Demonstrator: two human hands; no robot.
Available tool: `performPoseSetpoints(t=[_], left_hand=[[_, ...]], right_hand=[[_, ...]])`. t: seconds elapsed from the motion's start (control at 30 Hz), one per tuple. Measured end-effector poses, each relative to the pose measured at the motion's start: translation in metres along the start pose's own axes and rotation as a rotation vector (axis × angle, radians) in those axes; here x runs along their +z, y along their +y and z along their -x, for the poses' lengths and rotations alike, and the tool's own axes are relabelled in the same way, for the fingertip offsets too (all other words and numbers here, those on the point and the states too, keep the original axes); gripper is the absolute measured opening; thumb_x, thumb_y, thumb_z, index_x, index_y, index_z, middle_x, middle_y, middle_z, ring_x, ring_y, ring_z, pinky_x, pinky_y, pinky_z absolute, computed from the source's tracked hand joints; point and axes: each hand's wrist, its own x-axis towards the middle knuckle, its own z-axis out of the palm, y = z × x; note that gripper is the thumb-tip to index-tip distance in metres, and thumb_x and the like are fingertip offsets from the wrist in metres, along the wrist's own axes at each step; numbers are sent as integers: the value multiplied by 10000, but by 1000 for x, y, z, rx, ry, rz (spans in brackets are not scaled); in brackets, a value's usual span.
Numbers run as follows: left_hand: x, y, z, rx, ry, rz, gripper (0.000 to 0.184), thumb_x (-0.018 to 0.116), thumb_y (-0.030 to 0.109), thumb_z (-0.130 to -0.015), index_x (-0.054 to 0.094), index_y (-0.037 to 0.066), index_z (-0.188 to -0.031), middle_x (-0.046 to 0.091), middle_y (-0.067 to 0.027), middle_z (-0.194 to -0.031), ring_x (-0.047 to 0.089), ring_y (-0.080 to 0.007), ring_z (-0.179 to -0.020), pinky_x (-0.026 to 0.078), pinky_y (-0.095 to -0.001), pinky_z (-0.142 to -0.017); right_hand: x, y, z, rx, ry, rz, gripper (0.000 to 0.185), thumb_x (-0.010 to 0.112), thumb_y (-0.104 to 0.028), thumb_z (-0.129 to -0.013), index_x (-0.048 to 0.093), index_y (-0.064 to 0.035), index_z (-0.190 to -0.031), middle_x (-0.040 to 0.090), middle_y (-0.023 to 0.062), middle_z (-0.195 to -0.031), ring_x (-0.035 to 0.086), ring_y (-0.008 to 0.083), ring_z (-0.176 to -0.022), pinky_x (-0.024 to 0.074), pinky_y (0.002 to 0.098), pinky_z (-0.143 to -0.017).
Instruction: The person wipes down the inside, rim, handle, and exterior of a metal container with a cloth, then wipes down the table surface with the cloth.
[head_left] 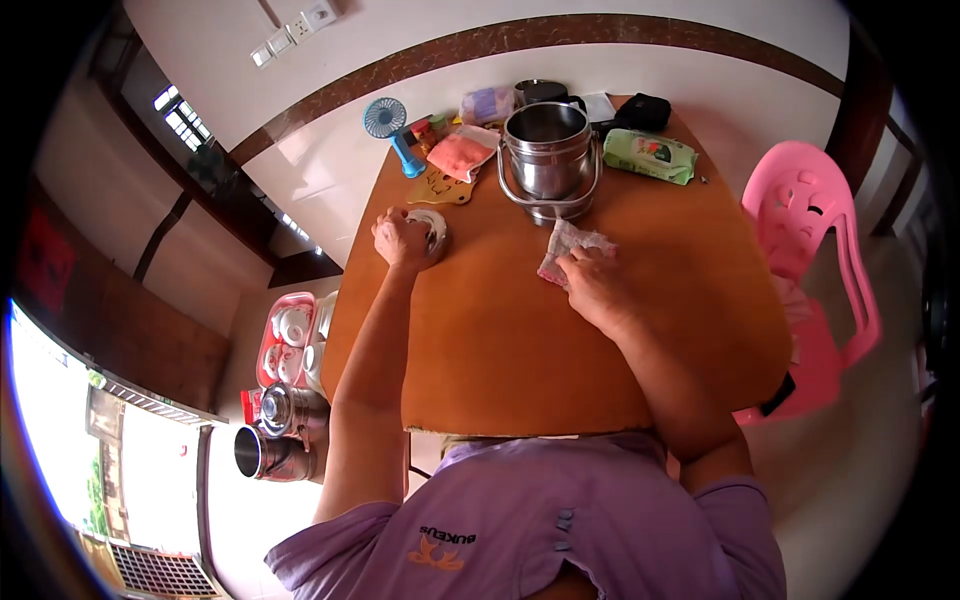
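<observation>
My left hand is closed on a round, pale-rimmed piece that looks like a lid, at the table's left side. My fingers cover part of it. My right hand is closed on a crumpled white and pinkish cloth, which rests on the tabletop. Just beyond the cloth stands an upright stainless steel pot with no lid on it. Its bail handle hangs down across the front.
Behind my left hand are a blue fan, a wooden board and a pink packet. Green wipes and a black pouch lie back right. A pink chair stands right; crockery in a pink basket stands left.
</observation>
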Motion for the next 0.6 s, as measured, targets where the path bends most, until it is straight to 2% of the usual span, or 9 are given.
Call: performPoseSetpoints(t=[0.07, 0.1, 0.2, 0.3, 0.33, 0.4, 0.5, 0.6], left_hand=[[0, -3, -1, -16, -22, -21, 446, 817, 305, -612, 717, 87, -989, 687, -149, -1053, 659, -308, -1000, 536, -419, -867], [-2, -2, -2, -34, -78, -22, 476, 824, 322, -626, 710, 84, -1024, 670, -141, -1067, 624, -323, -1065, 523, -423, -891], [-1, 5, 6, 20, 50, -93, 480, 823, 286, -627, 701, 94, -1050, 641, -136, -1086, 570, -341, -1122, 502, -440, -915], [3, 21, 11, 364, 171, 28, 460, 790, 172, -638, 688, 103, -1081, 613, -134, -1112, 523, -350, -1156, 480, -451, -940], [6, 33, 12, 544, 211, 167, 412, 655, 31, -679, 682, 127, -1079, 579, -137, -1140, 519, -376, -1076, 476, -488, -902], [9, 63, 22, 708, 188, 259, 488, 624, -3, -684, 653, 160, -1143, 564, -140, -1181, 520, -379, -1079, 477, -489, -899], [13, 95, 29, 820, 141, 275, 561, 616, -14, -689, 616, 197, -1208, 544, -138, -1229, 517, -378, -1101, 477, -486, -900], [24, 109, 31, 803, 71, 198, 599, 698, -19, -646, 627, 197, -1200, 502, -137, -1299, 495, -370, -1191, 464, -468, -974]], right_hand=[[4, 2, -1, 22, 12, 66, 167, 614, -41, -808, 684, -55, -959, 669, 92, -1020, 638, 291, -976, 496, 421, -862], [4, 3, -1, 33, 18, 98, 158, 620, -46, -807, 685, -52, -951, 670, 95, -1013, 642, 291, -967, 509, 414, -842], [0, 2, -2, 68, 9, 168, 118, 637, -53, -802, 697, -50, -905, 674, 111, -978, 656, 294, -920, 532, 414, -777], [-9, 1, -7, 169, -182, 161, 201, 611, -30, -826, 694, -50, -1007, 665, 112, -1096, 649, 303, -981, 532, 435, -809], [-9, 1, -8, 172, -185, 161, 199, 610, -25, -823, 695, -51, -1001, 669, 110, -1084, 652, 303, -974, 532, 435, -804], [-9, 3, -8, 173, -192, 164, 196, 606, -15, -817, 695, -53, -987, 676, 108, -1061, 657, 304, -959, 534, 436, -794], [-3, 8, -5, 104, -10, 111, 98, 673, -50, -776, 703, -29, -867, 688, 147, -952, 677, 298, -861, 550, 417, -720], [-10, 7, -6, 183, -115, 116, 221, 596, -14, -818, 697, -80, -1004, 681, 83, -1067, 667, 289, -964, 537, 442, -776]])
